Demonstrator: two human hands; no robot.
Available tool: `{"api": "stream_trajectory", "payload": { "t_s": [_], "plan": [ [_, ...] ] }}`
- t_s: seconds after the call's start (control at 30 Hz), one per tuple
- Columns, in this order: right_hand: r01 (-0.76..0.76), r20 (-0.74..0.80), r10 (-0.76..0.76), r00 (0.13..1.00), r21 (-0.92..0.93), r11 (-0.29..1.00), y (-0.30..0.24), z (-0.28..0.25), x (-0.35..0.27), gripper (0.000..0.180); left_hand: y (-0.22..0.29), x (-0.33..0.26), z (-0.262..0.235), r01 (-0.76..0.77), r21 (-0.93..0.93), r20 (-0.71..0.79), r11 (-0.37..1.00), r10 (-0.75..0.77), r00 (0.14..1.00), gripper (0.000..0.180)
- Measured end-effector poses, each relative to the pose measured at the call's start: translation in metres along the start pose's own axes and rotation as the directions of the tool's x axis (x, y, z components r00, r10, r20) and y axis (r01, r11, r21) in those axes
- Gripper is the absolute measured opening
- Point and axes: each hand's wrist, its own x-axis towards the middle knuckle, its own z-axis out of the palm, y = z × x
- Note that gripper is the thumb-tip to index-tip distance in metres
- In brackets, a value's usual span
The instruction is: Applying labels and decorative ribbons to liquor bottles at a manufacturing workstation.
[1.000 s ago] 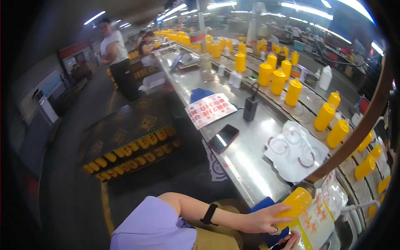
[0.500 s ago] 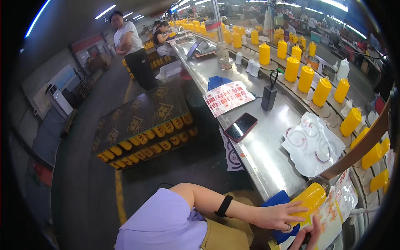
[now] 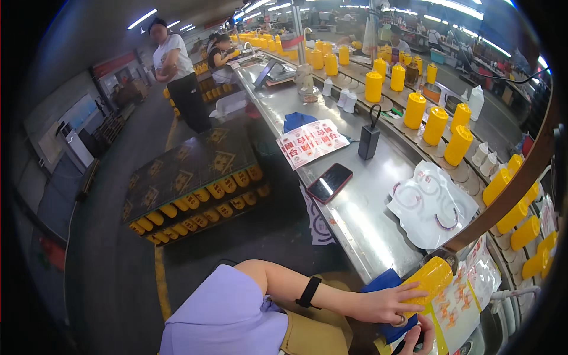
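A glossy yellow bottle [image 3: 431, 283] lies tilted on a blue cloth [image 3: 384, 283] at the near end of the metal bench. My left hand [image 3: 384, 303], with a ring and a black wristband on its arm, has its fingers laid over the bottle's near side and holds it. Low at the frame's bottom edge, my right hand [image 3: 419, 338] is close to the bottle's near end. Its fingers are bent around a small dark thing I cannot make out. Beside the bottle is a sheet of orange decals [image 3: 457, 307].
A decal sheet with curved strips [image 3: 435, 204], a phone [image 3: 329, 182], a dark box with a loop [image 3: 368, 141] and red-printed sheets [image 3: 313, 142] lie along the bench [image 3: 278, 106]. A brown bar [image 3: 503, 207] crosses at right, before a conveyor of yellow bottles [image 3: 458, 145]. A person [image 3: 177, 77] stands left.
The view has shifted slightly, so the bench appears farther left. My right hand's raised finger has bent down toward the bottle's near end. The left hand stays on the bottle.
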Motion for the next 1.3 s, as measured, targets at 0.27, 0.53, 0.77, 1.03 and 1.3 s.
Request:
{"api": "stream_trajectory", "payload": {
  "t_s": [0.27,0.53,0.77,1.03,1.3],
  "plan": [
    [0.001,0.01,-0.001,1.0,0.017,1.0,0.009,-0.003,0.001,0.025,-0.001,0.001,0.002,-0.011,0.029,0.007,1.0,0.011,1.0,0.017],
    [-0.024,0.007,0.024,1.0,-0.009,1.0,0.007,-0.003,0.0,0.025,-0.001,0.0,0.003,-0.022,0.023,0.013,1.0,0.021,1.0,0.019],
    [-0.039,0.011,0.039,0.999,-0.017,0.999,0.007,-0.002,0.001,0.026,0.0,0.001,0.002,-0.014,0.007,-0.008,1.0,0.014,1.0,0.018],
    [-0.021,0.009,0.021,1.0,-0.012,1.0,0.012,-0.003,0.001,0.025,-0.004,-0.011,-0.004,0.173,-0.168,0.003,0.97,-0.175,0.985,0.019],
    [-0.048,0.016,0.048,0.999,0.02,0.999,0.016,-0.002,0.003,0.024,0.001,-0.016,-0.005,0.15,-0.086,-0.001,0.985,-0.151,0.989,0.019]
  ]
}}
